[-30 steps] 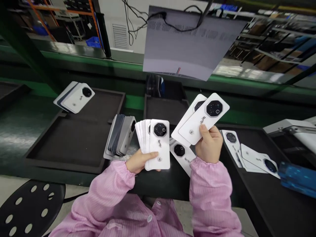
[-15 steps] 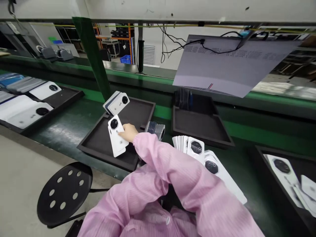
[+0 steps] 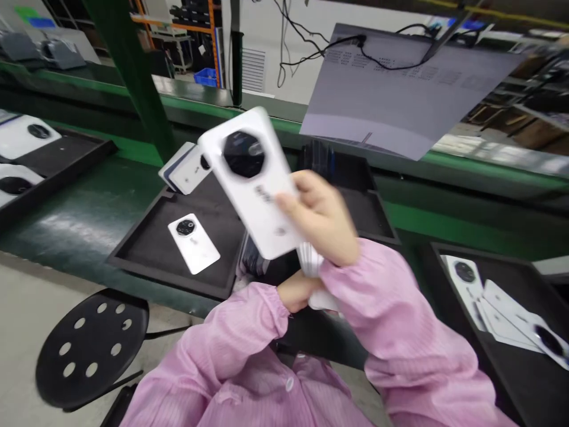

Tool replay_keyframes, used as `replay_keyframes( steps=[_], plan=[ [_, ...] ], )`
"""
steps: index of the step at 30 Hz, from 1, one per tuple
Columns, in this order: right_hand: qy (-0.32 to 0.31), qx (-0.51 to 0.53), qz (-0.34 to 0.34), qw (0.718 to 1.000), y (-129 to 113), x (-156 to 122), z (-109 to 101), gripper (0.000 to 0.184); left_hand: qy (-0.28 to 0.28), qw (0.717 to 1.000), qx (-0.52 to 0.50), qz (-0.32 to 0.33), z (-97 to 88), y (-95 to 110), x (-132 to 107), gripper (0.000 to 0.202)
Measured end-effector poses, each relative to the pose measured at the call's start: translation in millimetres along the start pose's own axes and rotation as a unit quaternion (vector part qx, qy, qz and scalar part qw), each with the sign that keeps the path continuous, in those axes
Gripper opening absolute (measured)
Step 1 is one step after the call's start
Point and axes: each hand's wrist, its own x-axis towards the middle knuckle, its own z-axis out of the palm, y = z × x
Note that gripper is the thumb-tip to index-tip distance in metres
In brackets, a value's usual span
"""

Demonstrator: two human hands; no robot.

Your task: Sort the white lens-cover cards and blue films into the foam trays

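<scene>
My right hand [image 3: 317,216] is closed on a white phone back cover [image 3: 260,196] with a round black camera area, held up near my face and slightly blurred by motion. Below it, my left hand [image 3: 302,290] grips a stack of white phone back covers [image 3: 310,259]; its fingers are mostly hidden behind the stack and my right sleeve. Another white cover [image 3: 194,243] lies camera side up in the black tray [image 3: 146,237] to the left. At that tray's far left corner rests a small fanned pile of covers [image 3: 189,172].
Thin dark-edged pieces [image 3: 253,258] stand beside the left tray's right edge. A second black tray [image 3: 373,207] is behind my hand. To the right, another tray [image 3: 502,367] contains several white covers. A black stool [image 3: 93,350] stands at left, and a grey panel [image 3: 368,101] hangs overhead.
My right hand has moved from the left tray back toward me and right, lifting a cover. One cover now lies in that tray. My left hand has come into view, and my view has shifted.
</scene>
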Motion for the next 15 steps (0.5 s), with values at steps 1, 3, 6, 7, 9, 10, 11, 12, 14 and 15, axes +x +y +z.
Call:
replay_keyframes(
  steps=[1, 3, 6, 7, 9, 10, 11, 12, 14, 15],
  plan=[
    [0.078, 0.031, 0.000, 0.996, -4, -14, -26, 0.015, -0.014, 1.000, 0.009, -0.007, 1.8, 0, 1, 0.033],
    [0.243, 0.065, -0.028, 0.967, -3, -45, -70, 0.015, -0.041, 0.999, 0.032, -0.011, 4.8, 2, 1, 0.038],
    [0.365, 0.072, 0.018, 0.928, 25, -88, -106, 0.013, -0.052, 0.997, 0.065, -0.004, 7.4, 8, 0, 0.036],
    [0.370, 0.074, 0.060, 0.924, 38, -101, -109, 0.014, -0.051, 0.996, 0.075, -0.005, 8.1, 10, -1, 0.035],
    [0.359, 0.081, 0.135, 0.920, 64, -122, -107, 0.017, -0.044, 0.994, 0.097, -0.007, 10.0, 13, -1, 0.037],
    [0.354, 0.085, 0.159, 0.918, 74, -130, -103, 0.018, -0.039, 0.993, 0.110, -0.008, 11.1, 14, -1, 0.040],
    [0.350, 0.088, 0.176, 0.916, 83, -137, -98, 0.019, -0.033, 0.992, 0.122, -0.006, 12.1, 14, -1, 0.043],
    [0.345, 0.088, 0.188, 0.915, 89, -142, -93, 0.020, -0.027, 0.990, 0.135, -0.004, 13.0, 14, -1, 0.045],
    [0.335, 0.090, 0.205, 0.915, 97, -149, -88, 0.021, -0.016, 0.987, 0.161, 0.002, 13.9, 14, 0, 0.048],
    [0.330, 0.094, 0.211, 0.915, 100, -151, -87, 0.020, -0.012, 0.985, 0.171, 0.004, 13.9, 14, 1, 0.048]
  ],
)
